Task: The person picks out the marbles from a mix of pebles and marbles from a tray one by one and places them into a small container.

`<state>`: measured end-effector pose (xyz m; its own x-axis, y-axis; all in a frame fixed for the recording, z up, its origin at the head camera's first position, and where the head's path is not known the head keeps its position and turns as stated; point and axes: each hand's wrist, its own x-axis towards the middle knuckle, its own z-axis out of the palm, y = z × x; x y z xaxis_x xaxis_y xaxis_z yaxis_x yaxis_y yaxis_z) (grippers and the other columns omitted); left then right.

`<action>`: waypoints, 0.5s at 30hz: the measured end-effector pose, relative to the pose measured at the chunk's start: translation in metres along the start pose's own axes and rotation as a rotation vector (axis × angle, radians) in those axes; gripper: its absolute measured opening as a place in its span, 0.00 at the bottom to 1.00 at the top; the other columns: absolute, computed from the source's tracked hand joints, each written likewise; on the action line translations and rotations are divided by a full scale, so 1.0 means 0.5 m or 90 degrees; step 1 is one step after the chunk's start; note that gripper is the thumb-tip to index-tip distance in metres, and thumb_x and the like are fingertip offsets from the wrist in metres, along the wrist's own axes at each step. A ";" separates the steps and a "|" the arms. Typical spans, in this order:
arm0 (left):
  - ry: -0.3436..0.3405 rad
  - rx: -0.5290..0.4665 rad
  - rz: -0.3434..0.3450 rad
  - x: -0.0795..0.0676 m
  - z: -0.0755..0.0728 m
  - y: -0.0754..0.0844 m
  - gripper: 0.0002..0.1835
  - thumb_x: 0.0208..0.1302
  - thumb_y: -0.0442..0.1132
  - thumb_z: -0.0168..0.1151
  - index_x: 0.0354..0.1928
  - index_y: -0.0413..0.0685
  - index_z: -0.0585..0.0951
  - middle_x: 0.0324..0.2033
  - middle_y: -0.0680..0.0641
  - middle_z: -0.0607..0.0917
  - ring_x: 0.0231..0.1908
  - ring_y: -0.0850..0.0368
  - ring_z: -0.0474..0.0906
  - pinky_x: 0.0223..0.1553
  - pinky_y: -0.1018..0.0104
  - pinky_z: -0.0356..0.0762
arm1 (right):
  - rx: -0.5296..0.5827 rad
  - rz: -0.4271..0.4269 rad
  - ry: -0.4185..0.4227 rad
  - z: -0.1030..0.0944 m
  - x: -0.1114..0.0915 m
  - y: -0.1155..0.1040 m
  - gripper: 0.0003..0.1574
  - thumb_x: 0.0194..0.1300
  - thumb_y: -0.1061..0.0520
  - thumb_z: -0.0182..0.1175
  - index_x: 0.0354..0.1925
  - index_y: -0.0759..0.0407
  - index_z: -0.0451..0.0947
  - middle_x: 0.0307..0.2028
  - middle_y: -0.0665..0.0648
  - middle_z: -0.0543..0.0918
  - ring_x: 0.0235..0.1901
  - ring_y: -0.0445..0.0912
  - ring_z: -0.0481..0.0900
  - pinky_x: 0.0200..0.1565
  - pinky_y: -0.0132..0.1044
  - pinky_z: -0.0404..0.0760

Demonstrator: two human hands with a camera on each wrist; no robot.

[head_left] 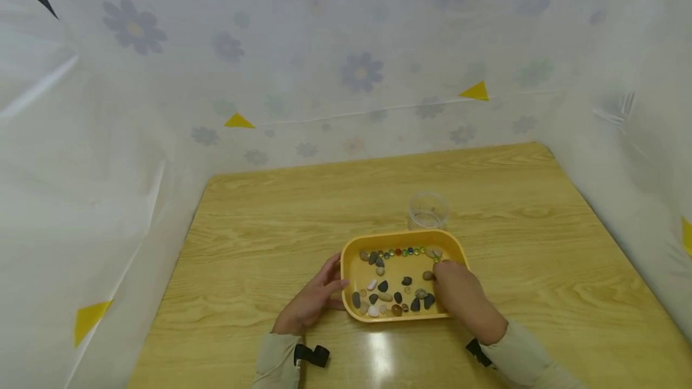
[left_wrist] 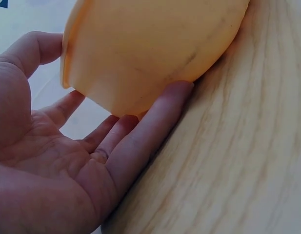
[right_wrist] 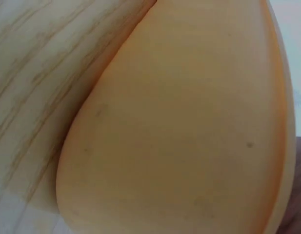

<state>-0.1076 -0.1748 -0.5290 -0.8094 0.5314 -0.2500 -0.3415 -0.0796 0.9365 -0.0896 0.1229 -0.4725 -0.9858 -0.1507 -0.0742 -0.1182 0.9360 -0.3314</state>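
The yellow tray (head_left: 402,267) sits on the bench (head_left: 243,257), between the two hands; a clear cup (head_left: 427,218) stands just beyond its far side. Only the head view shows the contents: a row of glass marbles (head_left: 398,252) along the far side; dark, pale and brown stones (head_left: 383,286) across the floor. The left hand (head_left: 316,299) grips the left end; the left wrist view adds the fingers set against the outer wall below the rim, a contact largely hidden from above. The right hand (head_left: 459,293) reaches into the right end, beside a brown stone (head_left: 428,275); its fingertips are hidden, so whether it holds anything cannot be told; the right wrist view shows chiefly the outer wall, with small dark marks.
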 end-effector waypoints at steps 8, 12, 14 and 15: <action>-0.005 -0.017 0.010 0.002 0.002 -0.005 0.33 0.68 0.38 0.53 0.71 0.63 0.53 0.67 0.41 0.59 0.55 0.41 0.70 0.40 0.45 0.79 | 0.007 0.004 0.013 0.008 0.002 0.003 0.06 0.60 0.62 0.61 0.26 0.60 0.82 0.21 0.54 0.76 0.18 0.42 0.67 0.16 0.32 0.68; -0.006 -0.021 0.009 0.002 0.000 -0.006 0.33 0.68 0.37 0.53 0.71 0.64 0.53 0.67 0.41 0.58 0.55 0.41 0.69 0.40 0.45 0.79 | 0.007 0.000 0.023 0.015 0.004 0.006 0.07 0.60 0.64 0.60 0.27 0.60 0.83 0.23 0.55 0.79 0.20 0.41 0.70 0.17 0.33 0.73; -0.006 -0.020 0.010 0.002 -0.001 -0.006 0.33 0.68 0.37 0.52 0.71 0.63 0.53 0.67 0.41 0.58 0.56 0.41 0.69 0.40 0.45 0.79 | 0.007 -0.002 0.028 0.017 0.005 0.008 0.07 0.60 0.64 0.59 0.28 0.59 0.83 0.24 0.55 0.79 0.20 0.41 0.71 0.18 0.33 0.74; -0.007 -0.019 0.010 0.003 -0.001 -0.006 0.33 0.68 0.37 0.52 0.71 0.63 0.52 0.67 0.41 0.58 0.56 0.41 0.69 0.40 0.46 0.79 | 0.008 -0.005 0.030 0.018 0.005 0.008 0.08 0.59 0.65 0.59 0.28 0.59 0.84 0.24 0.55 0.79 0.21 0.41 0.72 0.18 0.33 0.74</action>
<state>-0.1080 -0.1746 -0.5322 -0.8097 0.5386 -0.2330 -0.3433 -0.1128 0.9324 -0.0916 0.1235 -0.4824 -0.9895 -0.1422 -0.0276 -0.1242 0.9310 -0.3433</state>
